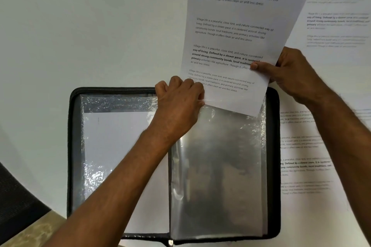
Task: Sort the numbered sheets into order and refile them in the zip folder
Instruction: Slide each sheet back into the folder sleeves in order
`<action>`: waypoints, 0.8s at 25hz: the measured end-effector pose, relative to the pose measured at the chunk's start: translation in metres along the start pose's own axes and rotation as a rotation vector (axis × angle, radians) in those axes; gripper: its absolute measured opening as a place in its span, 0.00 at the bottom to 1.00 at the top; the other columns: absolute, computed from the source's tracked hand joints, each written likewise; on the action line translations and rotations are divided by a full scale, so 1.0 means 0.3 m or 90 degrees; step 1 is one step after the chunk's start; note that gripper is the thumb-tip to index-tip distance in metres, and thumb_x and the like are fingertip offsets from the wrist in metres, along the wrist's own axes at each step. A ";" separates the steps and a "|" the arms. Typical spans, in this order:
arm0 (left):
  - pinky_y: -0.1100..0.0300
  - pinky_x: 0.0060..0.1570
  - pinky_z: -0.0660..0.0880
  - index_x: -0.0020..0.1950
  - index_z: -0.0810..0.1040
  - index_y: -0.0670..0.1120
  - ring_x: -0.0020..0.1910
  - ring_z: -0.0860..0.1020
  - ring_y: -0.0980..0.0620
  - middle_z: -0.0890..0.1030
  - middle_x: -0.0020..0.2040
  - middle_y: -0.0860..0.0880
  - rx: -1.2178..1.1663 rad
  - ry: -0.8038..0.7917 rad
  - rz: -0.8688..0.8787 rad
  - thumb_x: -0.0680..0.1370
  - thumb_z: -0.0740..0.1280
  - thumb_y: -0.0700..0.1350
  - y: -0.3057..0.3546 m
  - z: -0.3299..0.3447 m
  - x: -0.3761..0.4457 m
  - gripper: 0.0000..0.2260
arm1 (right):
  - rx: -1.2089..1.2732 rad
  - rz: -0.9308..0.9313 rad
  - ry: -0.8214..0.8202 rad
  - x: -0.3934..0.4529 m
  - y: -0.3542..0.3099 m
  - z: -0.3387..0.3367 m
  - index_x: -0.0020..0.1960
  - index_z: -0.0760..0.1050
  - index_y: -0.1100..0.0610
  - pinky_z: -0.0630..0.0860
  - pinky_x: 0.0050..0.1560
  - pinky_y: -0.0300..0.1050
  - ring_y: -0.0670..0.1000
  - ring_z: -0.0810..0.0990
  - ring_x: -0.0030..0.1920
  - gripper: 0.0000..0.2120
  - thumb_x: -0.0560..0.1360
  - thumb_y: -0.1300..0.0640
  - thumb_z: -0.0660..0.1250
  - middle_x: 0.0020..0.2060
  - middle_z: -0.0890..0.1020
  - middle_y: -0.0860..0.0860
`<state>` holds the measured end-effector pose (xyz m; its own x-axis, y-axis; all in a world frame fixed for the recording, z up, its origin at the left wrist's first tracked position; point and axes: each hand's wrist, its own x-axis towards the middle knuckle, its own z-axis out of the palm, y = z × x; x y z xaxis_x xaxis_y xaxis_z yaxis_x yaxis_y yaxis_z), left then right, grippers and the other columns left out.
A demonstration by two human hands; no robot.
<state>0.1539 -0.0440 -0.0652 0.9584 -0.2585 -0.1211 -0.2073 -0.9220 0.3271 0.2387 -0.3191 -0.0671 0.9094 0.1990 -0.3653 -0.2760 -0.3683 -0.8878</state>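
A black zip folder [73,146] lies open on the white table, its clear plastic sleeves showing. The left sleeve [112,146] holds a sheet. My right hand [289,74] pinches the right edge of a printed sheet marked 2 [230,32], thumb on top, with its lower edge at the top of the right-hand sleeve [218,166]. My left hand [178,102] grips the top edge of that sleeve beside the sheet's lower left corner, fingers curled.
More printed sheets lie on the table to the right of the folder [309,156] and at the upper right [339,22]. A dark chair part [18,202] shows at the lower left, with floor below it.
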 end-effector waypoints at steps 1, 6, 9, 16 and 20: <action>0.54 0.48 0.52 0.53 0.76 0.53 0.53 0.70 0.49 0.78 0.48 0.56 -0.014 -0.015 -0.002 0.80 0.69 0.50 -0.001 -0.007 0.004 0.04 | -0.004 0.000 -0.004 0.000 -0.003 -0.004 0.68 0.78 0.55 0.81 0.43 0.34 0.44 0.86 0.51 0.19 0.78 0.56 0.72 0.55 0.85 0.44; 0.53 0.50 0.51 0.56 0.75 0.56 0.57 0.68 0.51 0.79 0.51 0.59 -0.054 -0.047 -0.024 0.78 0.70 0.59 -0.028 -0.043 0.011 0.11 | 0.001 0.006 -0.006 0.006 -0.001 -0.019 0.68 0.78 0.56 0.81 0.42 0.36 0.47 0.87 0.51 0.19 0.78 0.55 0.72 0.55 0.86 0.46; 0.55 0.49 0.49 0.53 0.77 0.56 0.57 0.68 0.52 0.78 0.50 0.59 -0.043 -0.069 -0.049 0.78 0.67 0.65 -0.060 -0.059 0.015 0.13 | 0.006 0.007 -0.008 0.008 0.001 -0.016 0.67 0.79 0.56 0.81 0.42 0.36 0.48 0.87 0.50 0.19 0.77 0.55 0.73 0.54 0.87 0.45; 0.53 0.52 0.52 0.47 0.80 0.53 0.56 0.68 0.49 0.72 0.50 0.52 0.018 -0.055 -0.114 0.79 0.61 0.60 -0.127 -0.065 0.002 0.14 | 0.009 0.010 -0.037 0.012 -0.021 -0.010 0.67 0.78 0.55 0.81 0.42 0.36 0.46 0.87 0.50 0.19 0.77 0.57 0.73 0.52 0.87 0.41; 0.52 0.52 0.55 0.47 0.78 0.53 0.53 0.67 0.50 0.71 0.49 0.52 0.002 -0.074 -0.128 0.76 0.61 0.50 -0.141 -0.070 0.013 0.07 | -0.001 0.011 -0.033 0.018 -0.022 -0.017 0.68 0.78 0.56 0.83 0.45 0.39 0.48 0.87 0.51 0.20 0.77 0.55 0.73 0.54 0.86 0.45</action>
<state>0.1705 0.0000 -0.0598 0.9514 -0.1005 -0.2911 -0.0147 -0.9590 0.2830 0.2470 -0.3202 -0.0617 0.8873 0.2391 -0.3943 -0.2906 -0.3741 -0.8807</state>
